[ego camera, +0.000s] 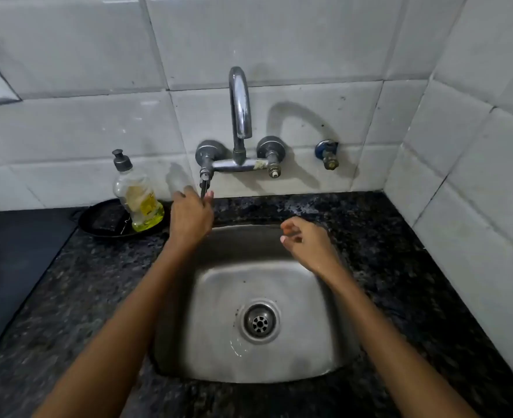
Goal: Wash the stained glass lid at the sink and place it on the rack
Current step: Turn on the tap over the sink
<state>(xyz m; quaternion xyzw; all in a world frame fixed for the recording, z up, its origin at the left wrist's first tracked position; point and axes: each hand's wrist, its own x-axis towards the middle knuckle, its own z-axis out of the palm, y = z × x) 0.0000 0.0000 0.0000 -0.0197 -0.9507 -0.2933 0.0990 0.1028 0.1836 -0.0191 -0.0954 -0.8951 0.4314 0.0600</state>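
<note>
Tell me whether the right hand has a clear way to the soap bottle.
Probably not directly. The right hand hangs over the sink's back right, while the soap bottle stands far left on a black dish, with the left hand at the tap lever between them.

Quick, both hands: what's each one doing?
Left hand: closed on the tap lever.
Right hand: loosely curled over the sink, holding nothing.

Dark speckled granite counter (77, 282) running along the tiled wall. Steel sink (219, 351) sunk into it, drain at basin centre, basin wet. Left of sink at the wall: black shallow dish (98, 218) resting on counter, holding a clear soap bottle (137, 200) with yellow liquid, tilted. Further left of sink, flat dark slab (10, 267) on counter.
</note>
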